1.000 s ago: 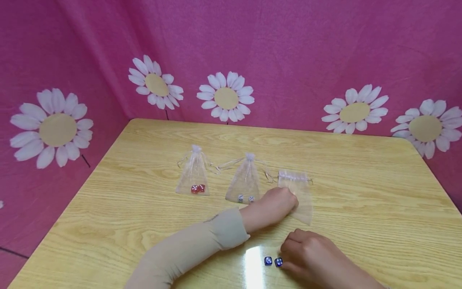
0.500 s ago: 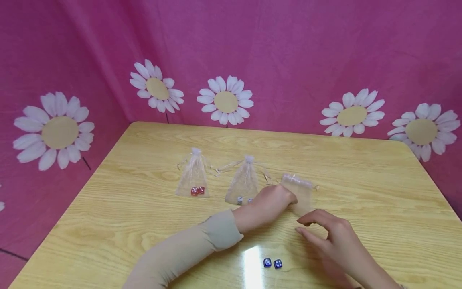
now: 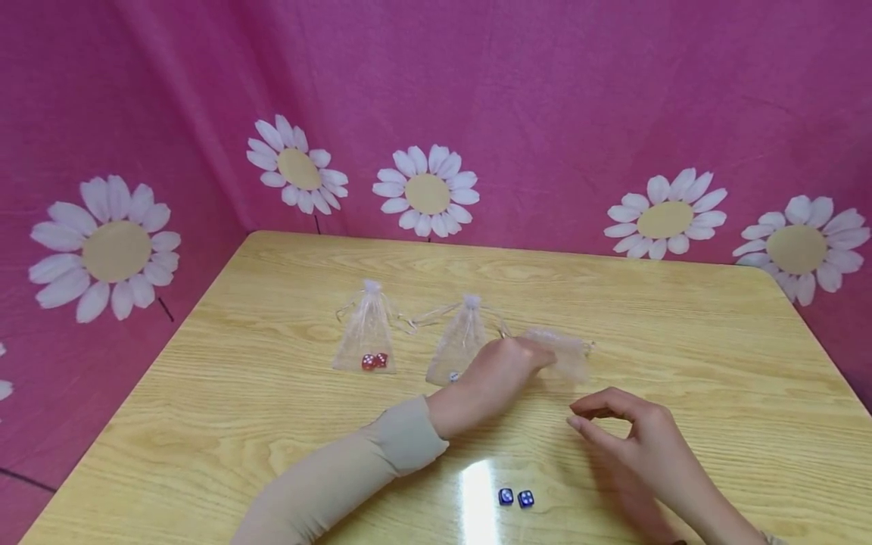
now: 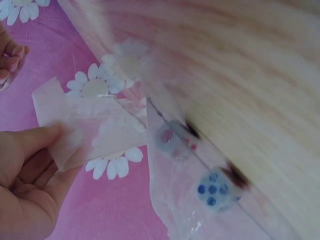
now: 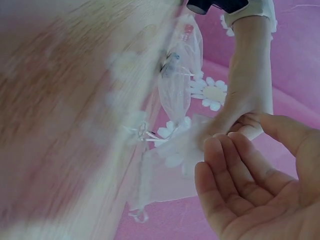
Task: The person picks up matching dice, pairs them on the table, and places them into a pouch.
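Note:
My left hand [image 3: 493,382] pinches a small sheer white drawstring pouch [image 3: 571,354] between thumb and fingers. In the left wrist view the pouch [image 4: 107,125] hangs flat from that grip, partly folded over. Close by on the right, my right hand [image 3: 636,435] hovers with softly bent fingers, thumb and index nearly meeting, nothing between them. The right wrist view shows its fingers [image 5: 240,175] in front of the pouch. Two blue dice, a left one [image 3: 506,496] and a right one [image 3: 526,499], lie nearer to me on the table.
A tied sheer pouch [image 3: 365,325] with two red dice [image 3: 375,361] lies at left. Beside it, another tied pouch [image 3: 463,333] holds white dice [image 4: 212,190], partly hidden by my left hand. The wooden table [image 3: 238,393] meets a pink daisy-print cloth [image 3: 531,113].
My right hand has moved away from the blue dice, up and right towards the pouch. My left hand has raised the pouch's lower end off the table.

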`<state>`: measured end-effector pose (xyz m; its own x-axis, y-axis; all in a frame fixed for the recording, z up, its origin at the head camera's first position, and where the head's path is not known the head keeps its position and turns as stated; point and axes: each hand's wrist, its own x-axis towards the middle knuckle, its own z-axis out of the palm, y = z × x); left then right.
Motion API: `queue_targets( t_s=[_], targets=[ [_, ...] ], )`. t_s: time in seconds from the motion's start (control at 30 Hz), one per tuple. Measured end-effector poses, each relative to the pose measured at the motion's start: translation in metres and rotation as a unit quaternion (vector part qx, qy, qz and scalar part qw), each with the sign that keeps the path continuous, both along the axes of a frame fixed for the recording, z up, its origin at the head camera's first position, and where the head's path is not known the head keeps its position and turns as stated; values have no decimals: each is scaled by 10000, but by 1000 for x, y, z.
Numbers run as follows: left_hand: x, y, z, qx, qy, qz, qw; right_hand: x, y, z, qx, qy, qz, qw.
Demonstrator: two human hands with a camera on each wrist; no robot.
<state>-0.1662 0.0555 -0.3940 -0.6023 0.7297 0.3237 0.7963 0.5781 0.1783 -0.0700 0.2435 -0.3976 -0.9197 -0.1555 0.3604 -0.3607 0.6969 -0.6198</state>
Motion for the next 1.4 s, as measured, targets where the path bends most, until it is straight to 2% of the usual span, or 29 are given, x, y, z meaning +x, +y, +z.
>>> queue_targets(
  t_s=[0.17,0.3,0.4,0.57,0.73,0.83,0.93,1.0,1.07,1.4],
  targets=[
    [2,-7,7,89,667,199,9975,-2,2,1,-16,-298,-86,9995],
    [5,-15,11,314,943,235,9948,-6,6,4,-213,-764,-67,9968],
    [8,-20,12,587,1072,204,9923,-9,10,8,-514,-1253,-74,9908],
    [13,-29,10,866,1460,166,9853,-13,16,11,-1104,-2112,-102,9711],
    [20,-37,10,1051,1811,38,9778,-20,20,8,-1885,-2535,119,9487],
    [26,-40,11,1061,2108,-59,9717,-25,23,3,-2730,-2583,550,9251],
    [33,-42,12,1002,2371,-167,9662,-30,26,-3,-3497,-2604,950,8949],
    [37,-42,12,956,2497,-231,9633,-32,27,-6,-3746,-2630,1009,8834],
    [41,-43,12,947,2546,-326,9619,-34,27,-8,-3840,-2685,953,8783],
    [52,-45,9,686,2761,-685,9562,-38,23,-7,-3993,-2861,835,8670]
  ],
)
